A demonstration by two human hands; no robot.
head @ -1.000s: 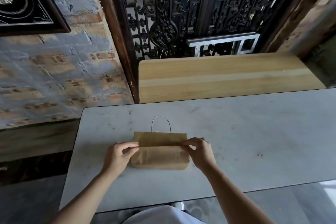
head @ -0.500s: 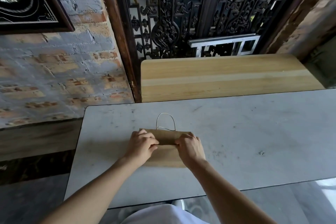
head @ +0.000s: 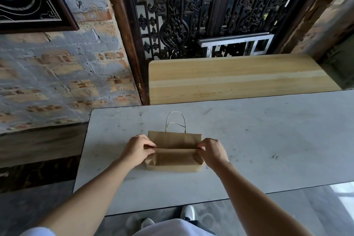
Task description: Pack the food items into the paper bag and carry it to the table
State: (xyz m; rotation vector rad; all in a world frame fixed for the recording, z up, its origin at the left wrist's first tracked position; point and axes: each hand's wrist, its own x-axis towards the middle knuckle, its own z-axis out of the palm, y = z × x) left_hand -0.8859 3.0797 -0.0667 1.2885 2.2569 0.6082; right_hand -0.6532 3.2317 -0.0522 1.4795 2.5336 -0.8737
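A brown paper bag (head: 173,159) lies flat on the grey marble table (head: 268,140), its top part folded over along a crease across the middle. Its thin cord handle (head: 175,121) loops out on the far side. My left hand (head: 137,149) pinches the left end of the fold. My right hand (head: 213,151) pinches the right end. The bag looks bulged in its near half; whatever is inside is hidden. No food items are visible.
A light wooden bench or table (head: 239,78) stands beyond the marble table, against a dark carved screen (head: 210,15). A brick wall (head: 57,73) with a framed picture (head: 28,0) is to the left. My shoes (head: 186,213) show below the table's near edge.
Both hands slid from near the middle of the fold outward to its two ends. The camera moved slightly, and the bag's folded flap lies flatter.
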